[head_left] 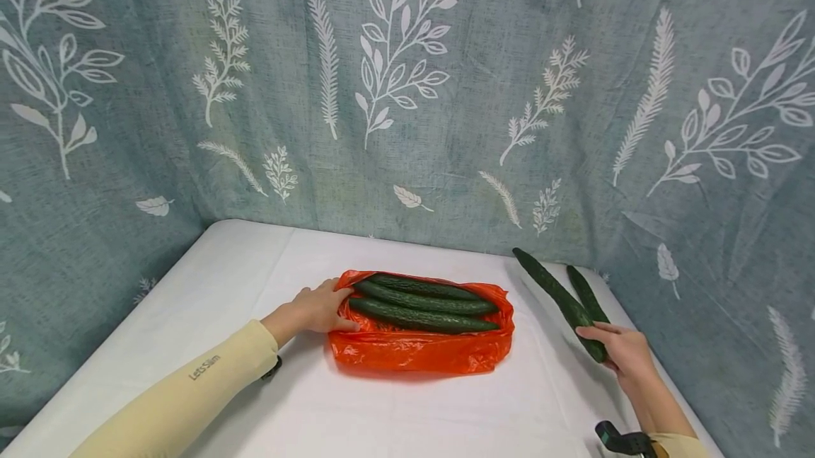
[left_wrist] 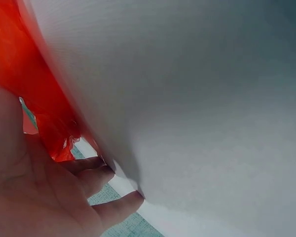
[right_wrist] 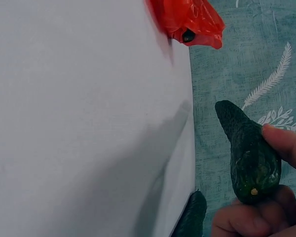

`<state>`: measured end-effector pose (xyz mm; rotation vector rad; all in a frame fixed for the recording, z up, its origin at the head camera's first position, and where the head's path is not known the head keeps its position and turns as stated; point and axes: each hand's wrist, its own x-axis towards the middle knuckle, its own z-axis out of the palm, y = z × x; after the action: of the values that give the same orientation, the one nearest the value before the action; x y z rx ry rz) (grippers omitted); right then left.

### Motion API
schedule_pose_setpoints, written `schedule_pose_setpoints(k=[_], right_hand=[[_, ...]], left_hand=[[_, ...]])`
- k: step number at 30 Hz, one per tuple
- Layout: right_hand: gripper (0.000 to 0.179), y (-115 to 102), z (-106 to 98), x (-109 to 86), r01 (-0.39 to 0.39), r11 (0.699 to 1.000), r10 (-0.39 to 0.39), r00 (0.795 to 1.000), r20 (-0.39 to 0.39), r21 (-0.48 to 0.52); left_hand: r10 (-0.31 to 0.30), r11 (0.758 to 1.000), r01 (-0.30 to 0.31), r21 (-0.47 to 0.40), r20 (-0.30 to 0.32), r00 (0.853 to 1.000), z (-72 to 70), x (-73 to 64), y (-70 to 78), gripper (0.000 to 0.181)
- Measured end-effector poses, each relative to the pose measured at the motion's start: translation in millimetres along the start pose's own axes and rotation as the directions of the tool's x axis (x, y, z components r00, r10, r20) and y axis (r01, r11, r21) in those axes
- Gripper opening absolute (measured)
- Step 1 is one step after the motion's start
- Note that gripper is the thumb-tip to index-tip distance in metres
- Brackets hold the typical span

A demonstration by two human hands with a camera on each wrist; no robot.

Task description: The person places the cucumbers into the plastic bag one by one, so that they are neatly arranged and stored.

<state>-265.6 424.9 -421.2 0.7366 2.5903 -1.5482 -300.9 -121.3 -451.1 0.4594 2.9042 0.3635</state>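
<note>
A long dark green cucumber [head_left: 550, 284] is in my right hand [head_left: 627, 352], which grips its near end between thumb and fingers. In the right wrist view this cucumber [right_wrist: 254, 163] points away with its blunt end toward me. Beside it lies a second cucumber [head_left: 587, 294] on the table, partly hidden. My left hand [head_left: 318, 308] rests at the left end of an orange-red plastic bag [head_left: 420, 352], fingers fairly straight and spread at its rim. Inside the open bag lie three cucumbers [head_left: 426, 299] side by side.
A white cloth covers the table [head_left: 407, 415]. Blue-green curtains with white leaf prints [head_left: 407, 182] hang along the back and both sides, close to the table edges. The bag sits mid-table, with the loose cucumber near the right edge.
</note>
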Motion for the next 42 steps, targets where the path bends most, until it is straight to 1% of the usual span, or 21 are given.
schedule_pose_setpoints(k=[5, 10, 15, 19, 24, 27, 31, 35, 38, 42], right_hand=[[0.096, -8.5, 0.9, -5.8, 0.053, 0.998, -0.052, 0.997, 0.056, -0.026], [0.092, -15.0, 4.0, -11.4, 0.114, 0.993, -0.111, 0.990, 0.083, -0.035], [0.090, -21.4, 8.7, -15.8, 0.139, 0.990, -0.134, 0.984, 0.120, -0.031], [0.087, -27.7, 12.3, -16.7, 0.165, 0.986, -0.159, 0.973, 0.165, -0.027], [0.086, -37.7, 17.2, -18.8, 0.186, 0.980, -0.169, 0.963, 0.210, -0.065], [0.086, -42.6, 21.5, -19.9, 0.202, 0.975, -0.177, 0.957, 0.231, -0.088], [0.079, -45.7, 28.7, -19.7, 0.264, 0.958, -0.229, 0.939, 0.258, -0.109], [0.073, -49.2, 35.8, -19.4, 0.319, 0.939, -0.274, 0.919, 0.282, -0.129], [0.072, -52.7, 40.4, -20.1, 0.338, 0.932, -0.285, 0.906, 0.312, -0.129], [0.069, -58.6, 46.0, -22.2, 0.369, 0.923, -0.309, 0.879, 0.364, -0.108]], left_hand=[[-0.001, 1.000, 0.001, -0.014, 0.002, 1.000, -1.3, -0.6, 0.8, 0.088], [-0.003, 1.000, 0.003, -0.011, 0.000, 1.000, -1.6, -0.5, 0.9, 0.087], [-0.002, 1.000, 0.002, -0.016, 0.004, 1.000, -0.8, 0.2, 0.3, 0.088], [-0.004, 1.000, 0.004, -0.011, 0.002, 1.000, -0.1, 1.3, -1.0, 0.087], [0.001, 1.000, -0.001, 0.001, 0.001, 1.000, 0.3, 2.1, -2.3, 0.087], [0.003, 1.000, -0.003, -0.018, 0.000, 1.000, -0.2, 1.3, -2.2, 0.087], [0.004, 0.999, -0.004, -0.036, -0.011, 1.000, 0.2, 0.5, -1.9, 0.089], [0.006, 0.999, -0.006, -0.033, -0.016, 1.000, 1.2, 0.3, -2.3, 0.090], [0.007, 0.999, -0.008, -0.031, -0.017, 1.000, 2.1, 1.2, -3.1, 0.090], [0.004, 1.000, -0.004, -0.006, -0.013, 1.000, 3.3, 3.7, -4.4, 0.089]])
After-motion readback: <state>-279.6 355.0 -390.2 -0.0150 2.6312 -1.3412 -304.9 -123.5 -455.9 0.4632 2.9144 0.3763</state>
